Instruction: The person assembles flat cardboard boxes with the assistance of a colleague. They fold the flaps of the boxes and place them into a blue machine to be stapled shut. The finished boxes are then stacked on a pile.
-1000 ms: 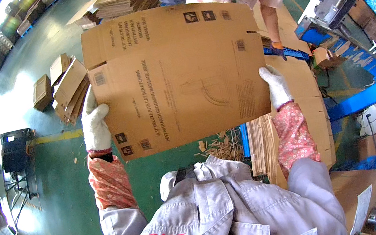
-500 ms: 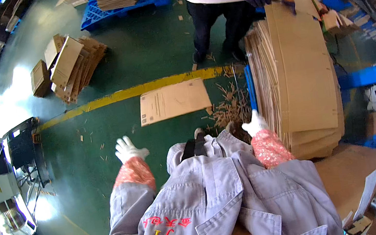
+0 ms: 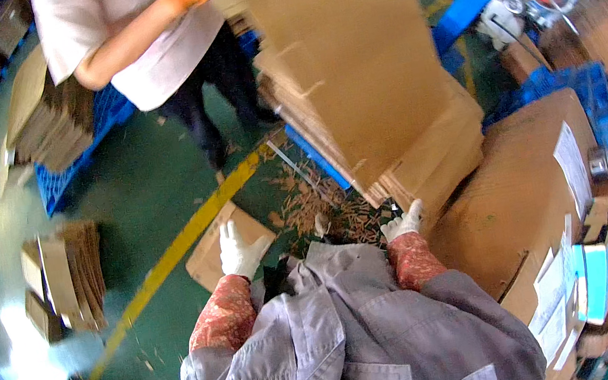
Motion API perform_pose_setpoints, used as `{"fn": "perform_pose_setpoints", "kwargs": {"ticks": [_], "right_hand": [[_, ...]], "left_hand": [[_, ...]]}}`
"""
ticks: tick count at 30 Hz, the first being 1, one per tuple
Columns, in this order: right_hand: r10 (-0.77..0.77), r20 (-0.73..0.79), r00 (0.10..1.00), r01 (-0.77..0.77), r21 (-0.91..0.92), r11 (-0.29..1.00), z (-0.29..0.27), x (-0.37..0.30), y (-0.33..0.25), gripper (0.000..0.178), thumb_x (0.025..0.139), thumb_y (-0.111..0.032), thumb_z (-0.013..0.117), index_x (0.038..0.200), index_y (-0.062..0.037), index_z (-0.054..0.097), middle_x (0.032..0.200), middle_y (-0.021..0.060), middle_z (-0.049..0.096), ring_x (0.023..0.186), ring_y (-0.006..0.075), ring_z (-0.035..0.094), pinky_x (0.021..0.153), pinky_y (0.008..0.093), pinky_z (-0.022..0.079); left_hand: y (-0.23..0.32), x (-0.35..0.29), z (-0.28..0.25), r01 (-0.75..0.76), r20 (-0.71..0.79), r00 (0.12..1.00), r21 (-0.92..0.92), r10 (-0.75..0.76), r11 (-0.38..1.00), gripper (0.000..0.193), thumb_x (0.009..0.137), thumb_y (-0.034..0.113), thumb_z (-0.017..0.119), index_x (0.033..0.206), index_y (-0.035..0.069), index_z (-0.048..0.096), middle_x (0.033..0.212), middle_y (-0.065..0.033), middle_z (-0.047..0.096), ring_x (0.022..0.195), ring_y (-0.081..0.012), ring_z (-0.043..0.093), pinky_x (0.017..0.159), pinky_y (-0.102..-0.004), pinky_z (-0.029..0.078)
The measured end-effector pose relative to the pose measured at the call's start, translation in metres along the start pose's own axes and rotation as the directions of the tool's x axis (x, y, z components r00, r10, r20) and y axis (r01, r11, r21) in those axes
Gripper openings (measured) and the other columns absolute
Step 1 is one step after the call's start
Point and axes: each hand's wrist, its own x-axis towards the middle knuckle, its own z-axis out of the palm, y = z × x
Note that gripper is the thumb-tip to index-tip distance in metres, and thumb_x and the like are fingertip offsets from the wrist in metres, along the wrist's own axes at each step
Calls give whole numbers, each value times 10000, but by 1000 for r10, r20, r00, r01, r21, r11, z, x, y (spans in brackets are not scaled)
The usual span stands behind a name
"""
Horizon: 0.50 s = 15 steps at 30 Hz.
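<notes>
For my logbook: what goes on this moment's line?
left hand: free above floor sheet | right hand: at cardboard stack

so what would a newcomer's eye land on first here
First the tall stack of flattened cardboard boxes at upper centre, with the white-gloved right hand at its lower corner. Then the yellow floor line across the green floor, and the single cardboard sheet under the empty left hand.

Both hands wear white knitted cloth gloves, left (image 3: 236,250) and right (image 3: 404,222), over red patterned fabric sleeves. The stack (image 3: 377,99) at far right is matt brown corrugated cardboard, as is the flat sheet (image 3: 211,259) on the floor (image 3: 137,192), which is smooth, slightly glossy green paint. The pallet (image 3: 76,158) is blue plastic.
</notes>
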Motion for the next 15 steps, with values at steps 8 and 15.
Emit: {"fn": "perform_pose_setpoints", "kwargs": {"ticks": [8,15], "right_hand": [[329,332,884,-464,536,705,126,-22,-36,835,828,-691,670,1472,-207,449,1425,71,533,1165,256,557,936,514,458],[-87,499,862,-140,400,906,184,-98,-82,367,905,-251,712,1211,-59,644,1115,99,690,910,256,671,760,411,552]], "left_hand": [[157,40,-71,-798,-33,559,248,829,548,685,640,152,729,1299,61,565,1339,-178,487,1305,-371,440,1097,-462,373],[142,46,-36,-783,438,598,498,672,372,809,781,246,680,1508,73,368,1536,-138,398,1441,-325,351,1181,-449,288]]}}
